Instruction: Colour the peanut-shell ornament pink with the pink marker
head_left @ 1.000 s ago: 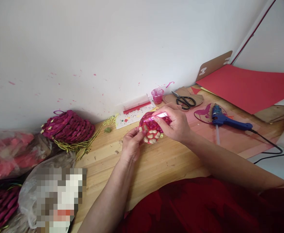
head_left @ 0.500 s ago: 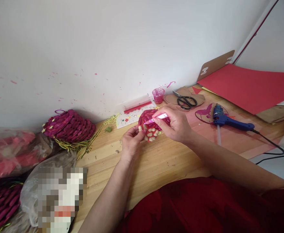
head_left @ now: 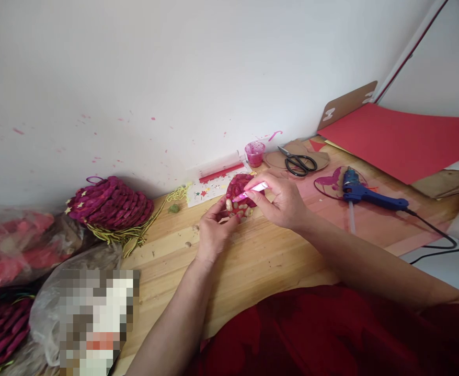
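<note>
Near the middle of the wooden table (head_left: 167, 261), my left hand (head_left: 216, 230) grips the lower left edge of a small craft piece (head_left: 237, 184), tilted up. Its upper part is covered in magenta paint, and pale tan lumps show on its lower part. My right hand (head_left: 280, 201) pinches a brush with a white handle (head_left: 259, 187); its pink end touches the piece's surface. Behind the piece stands a clear cup with magenta paint (head_left: 255, 154). A white sheet with small coloured stars (head_left: 204, 194) lies just to the left of the cup.
Black scissors (head_left: 300, 163) rest on brown cardboard. To the right are a blue glue gun (head_left: 374, 197) with its cord and a red sheet (head_left: 402, 138). On the left sit stacked magenta pieces (head_left: 114, 203) with yellow-green strings and plastic bags (head_left: 47, 308).
The craft piece has been turned and tilted in my left hand, so fewer tan lumps show. The brush end has moved slightly left and down on it.
</note>
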A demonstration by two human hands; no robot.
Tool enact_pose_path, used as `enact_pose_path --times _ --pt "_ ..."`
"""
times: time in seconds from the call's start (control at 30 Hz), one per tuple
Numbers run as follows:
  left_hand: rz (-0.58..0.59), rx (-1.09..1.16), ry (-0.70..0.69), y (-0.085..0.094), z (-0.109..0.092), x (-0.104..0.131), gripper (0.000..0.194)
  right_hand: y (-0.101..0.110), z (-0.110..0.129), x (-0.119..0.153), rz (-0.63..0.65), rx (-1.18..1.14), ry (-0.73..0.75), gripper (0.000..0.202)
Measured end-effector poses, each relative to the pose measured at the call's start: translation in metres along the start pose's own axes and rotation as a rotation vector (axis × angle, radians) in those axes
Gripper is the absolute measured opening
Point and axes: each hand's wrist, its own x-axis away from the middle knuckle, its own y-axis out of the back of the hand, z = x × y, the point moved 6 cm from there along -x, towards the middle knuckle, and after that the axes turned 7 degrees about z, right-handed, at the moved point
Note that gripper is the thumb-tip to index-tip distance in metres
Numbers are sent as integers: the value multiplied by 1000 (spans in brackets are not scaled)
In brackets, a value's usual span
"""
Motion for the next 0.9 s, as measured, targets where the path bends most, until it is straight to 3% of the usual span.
enact_pose_path --times 0.13,0.3,0.53,0.67,0.9 --pt "-67 -74 -23 5 1 -1 63 1 -2 0 -12 14 3 7" --pt "-28 10 -31 5 5 -5 46 9 0 0 -96 60 13 7" --pt "-27 85 5 3 1 -1 43 5 0 0 -45 50 32 7" --pt "-74 115 29 4 0 0 48 12 -3 -1 -92 53 -2 8" --pt "-79 112 78 3 -2 2 53 7 -3 -3 -33 28 8 7"
